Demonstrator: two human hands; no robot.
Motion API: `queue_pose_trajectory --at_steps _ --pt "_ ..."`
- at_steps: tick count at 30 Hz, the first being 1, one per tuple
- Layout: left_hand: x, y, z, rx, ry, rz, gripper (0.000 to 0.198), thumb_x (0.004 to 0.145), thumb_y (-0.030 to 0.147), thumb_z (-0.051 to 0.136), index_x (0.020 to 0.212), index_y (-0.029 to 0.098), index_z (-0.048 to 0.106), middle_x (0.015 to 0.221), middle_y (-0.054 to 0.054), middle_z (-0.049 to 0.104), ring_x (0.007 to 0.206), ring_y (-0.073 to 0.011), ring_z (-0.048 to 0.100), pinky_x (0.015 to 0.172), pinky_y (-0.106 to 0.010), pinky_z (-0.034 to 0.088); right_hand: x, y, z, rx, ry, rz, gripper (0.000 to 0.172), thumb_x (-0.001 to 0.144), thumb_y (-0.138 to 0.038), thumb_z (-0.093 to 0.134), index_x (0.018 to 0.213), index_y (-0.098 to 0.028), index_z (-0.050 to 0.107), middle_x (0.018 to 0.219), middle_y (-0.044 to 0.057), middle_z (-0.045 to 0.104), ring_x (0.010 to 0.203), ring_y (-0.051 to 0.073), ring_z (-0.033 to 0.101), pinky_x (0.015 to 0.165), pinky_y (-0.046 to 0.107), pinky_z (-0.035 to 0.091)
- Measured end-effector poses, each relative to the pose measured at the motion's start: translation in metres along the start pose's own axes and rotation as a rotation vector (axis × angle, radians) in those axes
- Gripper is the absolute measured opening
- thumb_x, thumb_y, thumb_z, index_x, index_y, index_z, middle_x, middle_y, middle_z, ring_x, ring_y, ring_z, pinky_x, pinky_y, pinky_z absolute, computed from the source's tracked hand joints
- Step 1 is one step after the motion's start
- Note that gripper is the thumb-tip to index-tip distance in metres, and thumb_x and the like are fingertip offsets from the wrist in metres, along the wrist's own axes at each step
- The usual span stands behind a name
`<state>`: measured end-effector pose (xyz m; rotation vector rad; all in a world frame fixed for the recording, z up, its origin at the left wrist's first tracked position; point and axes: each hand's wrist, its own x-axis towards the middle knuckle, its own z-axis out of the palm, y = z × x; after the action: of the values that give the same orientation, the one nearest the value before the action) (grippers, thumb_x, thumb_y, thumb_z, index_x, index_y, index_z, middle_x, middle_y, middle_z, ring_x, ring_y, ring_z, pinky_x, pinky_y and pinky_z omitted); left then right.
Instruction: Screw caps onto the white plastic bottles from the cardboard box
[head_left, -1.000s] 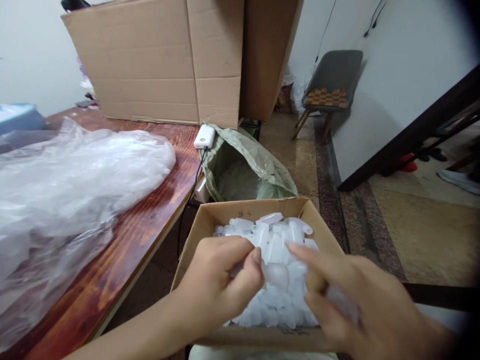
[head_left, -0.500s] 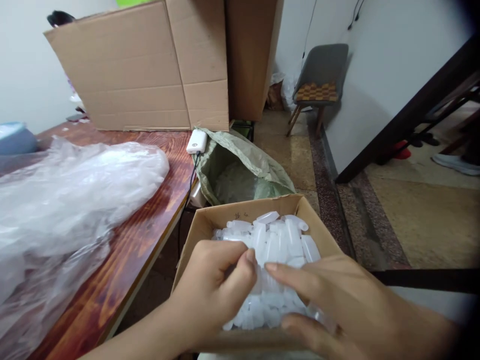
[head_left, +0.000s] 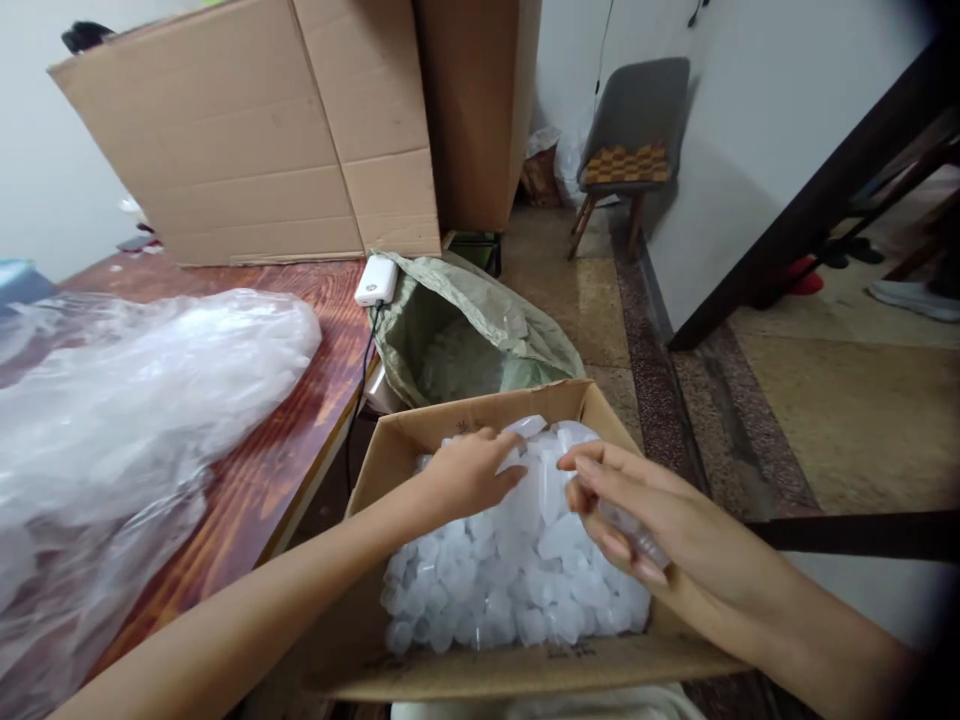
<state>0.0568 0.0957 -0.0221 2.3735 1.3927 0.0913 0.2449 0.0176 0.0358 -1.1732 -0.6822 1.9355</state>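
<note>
An open cardboard box (head_left: 375, 470) sits in front of me, filled with several small translucent plastic bottles (head_left: 510, 580). My left hand (head_left: 469, 470) reaches into the far side of the box, fingers curled down on a bottle near the back wall. My right hand (head_left: 637, 515) hovers over the right side of the box, fingers closed on a small clear bottle (head_left: 634, 530) lying across them.
A wooden table (head_left: 300, 330) on the left carries a big clear plastic bag (head_left: 127, 400), a large cardboard box (head_left: 247, 140) and a white charger (head_left: 376, 280). A green woven sack (head_left: 480, 330) stands behind the box. A grey chair (head_left: 630, 130) is by the far wall.
Both hands have moved away from me, deeper over the box. The left hand has stretched to the far bottles. The right hand now shows a bottle in its fingers. The view has tilted down.
</note>
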Motion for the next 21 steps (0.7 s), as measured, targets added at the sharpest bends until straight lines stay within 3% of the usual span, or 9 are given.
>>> queue_pose_trajectory --at_steps 3,7,10,14,18,21 --pt "-0.005 -0.001 0.009 -0.038 -0.01 -0.037 0.02 0.085 0.029 0.063 0.099 0.016 0.059 0.094 -0.009 0.069 0.085 -0.0261 0.067 0.07 -0.033 0.048 -0.002 -0.003 -0.002 -0.126 -0.001 0.037 0.027 0.092 -0.048 0.056 0.104 -0.024 0.059 0.081 -0.002 0.06 0.041 0.002 0.04 0.032 0.012 0.023" --pt "-0.017 0.009 -0.013 -0.176 0.114 -0.116 0.021 0.091 0.038 0.056 0.088 0.018 0.051 0.08 -0.003 0.065 0.074 -0.0206 0.064 0.06 -0.029 0.046 0.0 -0.003 -0.012 -0.38 0.011 0.001 0.031 0.095 -0.044 0.051 0.119 -0.025 0.052 0.085 0.0 0.062 0.047 0.006 0.045 0.037 0.015 0.033" --pt "-0.037 0.026 -0.036 -0.578 0.212 -0.21 0.031 0.091 0.049 0.055 0.082 0.02 0.047 0.069 0.002 0.059 0.063 -0.0167 0.063 0.054 -0.026 0.047 0.0 0.0 -0.017 -0.724 0.131 -0.262 0.032 0.092 -0.047 0.055 0.112 -0.022 0.054 0.086 0.002 0.066 0.055 0.011 0.056 0.047 0.021 0.045" --pt "-0.061 0.048 -0.052 -1.034 0.202 -0.295 0.035 0.091 0.05 0.055 0.076 0.021 0.041 0.059 0.005 0.061 0.05 -0.0116 0.06 0.048 -0.021 0.047 -0.005 -0.001 -0.012 -1.147 0.26 -0.77 0.024 0.088 -0.046 0.062 0.096 -0.024 0.06 0.08 0.0 0.071 0.061 0.015 0.065 0.052 0.023 0.05" --pt "-0.072 0.058 -0.053 -1.169 0.159 -0.307 0.039 0.091 0.05 0.055 0.071 0.021 0.038 0.049 0.005 0.059 0.04 -0.0078 0.051 0.039 -0.015 0.037 -0.012 -0.003 -0.005 -1.257 0.152 -1.146 0.023 0.097 -0.045 0.051 0.098 -0.023 0.057 0.082 0.001 0.075 0.066 0.014 0.071 0.061 0.022 0.055" --pt "-0.077 0.062 -0.053 -1.207 0.093 -0.356 0.041 0.088 0.053 0.057 0.07 0.021 0.04 0.044 0.007 0.052 0.034 -0.005 0.042 0.034 -0.012 0.028 -0.013 -0.001 -0.003 -1.3 0.042 -1.242 0.02 0.099 -0.04 0.051 0.104 -0.021 0.056 0.093 0.003 0.076 0.082 0.015 0.074 0.074 0.023 0.056"
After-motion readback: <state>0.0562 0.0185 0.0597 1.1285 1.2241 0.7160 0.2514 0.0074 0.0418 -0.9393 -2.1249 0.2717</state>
